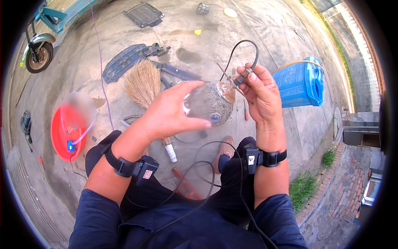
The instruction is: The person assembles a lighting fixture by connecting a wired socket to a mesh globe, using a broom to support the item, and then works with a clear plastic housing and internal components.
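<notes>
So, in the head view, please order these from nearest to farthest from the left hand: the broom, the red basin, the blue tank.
1. broom: just above and left of the left hand.
2. red basin: on the ground, far left.
3. blue tank: far right, beyond the right hand.

Two hands are in view, the left hand (pixel 166 114) and the right hand (pixel 259 93), each with one black wrist strap. Between them is one clear bottle (pixel 209 103) wrapped in mesh, one thin rod (pixel 226 76) and one looped black cable (pixel 244 52). On the concrete lie one straw broom (pixel 143 85), one red basin (pixel 66 133), one blue canister (pixel 300 83) and two dark grated panels (one near, one far). One small mesh cylinder (pixel 202 8) sits beside what may be one pale disc (pixel 230 13). One vehicle wheel (pixel 39 56) shows.
</notes>
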A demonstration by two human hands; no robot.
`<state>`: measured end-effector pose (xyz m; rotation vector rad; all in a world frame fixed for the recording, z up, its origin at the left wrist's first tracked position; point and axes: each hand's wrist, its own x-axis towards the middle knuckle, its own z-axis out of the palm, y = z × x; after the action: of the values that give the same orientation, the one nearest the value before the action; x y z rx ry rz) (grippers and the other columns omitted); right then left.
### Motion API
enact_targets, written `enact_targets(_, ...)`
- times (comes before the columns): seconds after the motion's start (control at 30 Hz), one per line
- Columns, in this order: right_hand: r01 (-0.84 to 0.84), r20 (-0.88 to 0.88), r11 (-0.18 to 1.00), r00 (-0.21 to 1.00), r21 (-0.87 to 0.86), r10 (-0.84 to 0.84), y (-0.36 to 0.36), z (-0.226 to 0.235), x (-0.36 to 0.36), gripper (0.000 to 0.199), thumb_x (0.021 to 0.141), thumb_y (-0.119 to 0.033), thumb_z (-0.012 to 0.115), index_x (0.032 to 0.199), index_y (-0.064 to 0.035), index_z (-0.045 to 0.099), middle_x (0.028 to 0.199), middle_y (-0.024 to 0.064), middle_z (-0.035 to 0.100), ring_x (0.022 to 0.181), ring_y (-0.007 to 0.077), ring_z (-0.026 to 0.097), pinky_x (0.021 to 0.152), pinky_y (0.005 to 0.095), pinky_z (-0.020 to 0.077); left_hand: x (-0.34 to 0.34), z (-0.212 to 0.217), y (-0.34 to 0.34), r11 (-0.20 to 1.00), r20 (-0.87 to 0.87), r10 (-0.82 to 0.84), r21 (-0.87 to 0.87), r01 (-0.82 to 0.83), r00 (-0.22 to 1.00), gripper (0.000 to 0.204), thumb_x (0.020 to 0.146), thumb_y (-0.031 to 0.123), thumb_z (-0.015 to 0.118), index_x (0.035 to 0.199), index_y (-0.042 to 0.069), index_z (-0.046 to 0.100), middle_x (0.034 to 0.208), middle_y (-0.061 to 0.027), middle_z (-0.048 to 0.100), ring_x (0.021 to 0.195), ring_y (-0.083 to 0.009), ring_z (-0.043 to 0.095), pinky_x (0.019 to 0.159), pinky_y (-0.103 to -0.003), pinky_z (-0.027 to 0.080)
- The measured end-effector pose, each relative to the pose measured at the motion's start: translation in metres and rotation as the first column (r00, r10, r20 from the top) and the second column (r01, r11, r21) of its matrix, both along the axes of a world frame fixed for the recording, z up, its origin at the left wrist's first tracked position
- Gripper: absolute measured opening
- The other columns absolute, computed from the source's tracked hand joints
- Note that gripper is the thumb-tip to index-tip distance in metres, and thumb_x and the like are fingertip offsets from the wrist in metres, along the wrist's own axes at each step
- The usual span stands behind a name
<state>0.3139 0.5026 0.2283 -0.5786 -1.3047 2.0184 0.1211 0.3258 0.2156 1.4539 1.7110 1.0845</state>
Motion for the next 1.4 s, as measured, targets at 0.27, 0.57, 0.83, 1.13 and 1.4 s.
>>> enact_targets(0.27,-0.044,-0.026,0.999,0.999,-0.017,0.044,0.001,-0.001,0.001,0.026,0.095,-0.010,0.068,0.121,-0.0061,0.066,0.115,0.0098,0.070,0.104,0.0160,0.067,0.081,0.0245,0.0525,-0.004,0.001,-0.001,1.000,-0.027,-0.013,-0.005,0.013,1.000,0.090,0.065,0.040,0.091,0.138,0.003,0.053,0.133,-0.0222,0.060,0.122,-0.0354,0.060,0.102,-0.040,0.048)
enact_targets(0.57,-0.067,-0.173,0.996,0.983,-0.067,0.055,0.012,-0.003,0.005,0.027,0.097,-0.010,0.065,0.124,-0.0103,0.064,0.121,0.0067,0.069,0.114,0.0237,0.064,0.096,0.0369,0.0497,-0.008,0.005,-0.002,0.994,0.021,-0.070,-0.080,0.071,0.997,0.090,0.063,0.032,0.092,0.138,-0.001,0.055,0.127,-0.0194,0.064,0.120,-0.0287,0.060,0.103,-0.037,0.046)
enact_targets(0.83,0.025,-0.176,0.999,0.984,0.035,-0.019,0.015,0.006,0.006,0.021,0.100,-0.009,0.060,0.121,-0.0068,0.063,0.117,0.0115,0.070,0.109,0.0271,0.068,0.089,0.0369,0.0547,-0.003,0.006,-0.003,0.988,0.091,-0.074,-0.126,0.085,0.993,0.090,0.064,0.030,0.092,0.138,-0.003,0.053,0.127,-0.0196,0.064,0.120,-0.0289,0.060,0.103,-0.037,0.046)
enact_targets(1.13,0.037,-0.140,0.995,0.990,0.091,-0.024,0.015,0.023,0.008,0.026,0.101,-0.010,0.059,0.126,-0.0046,0.060,0.110,0.0130,0.071,0.097,0.0266,0.073,0.080,0.0335,0.0601,0.004,-0.002,0.000,0.967,-0.069,-0.102,-0.241,0.083,0.992,0.092,0.066,0.032,0.092,0.142,0.002,0.050,0.133,-0.0214,0.061,0.125,-0.0358,0.059,0.103,-0.039,0.047)
enact_targets(1.4,-0.071,0.100,0.947,0.994,0.312,0.041,-0.001,0.025,0.001,0.032,0.097,-0.009,0.066,0.128,-0.0034,0.059,0.100,0.0091,0.071,0.089,0.0175,0.070,0.073,0.0266,0.0547,-0.015,-0.003,0.000,0.966,-0.285,-0.004,-0.248,-0.070,0.959,0.062,0.079,0.027,0.083,0.131,0.004,0.058,0.119,-0.0144,0.070,0.107,-0.0304,0.067,0.089,-0.038,0.053)
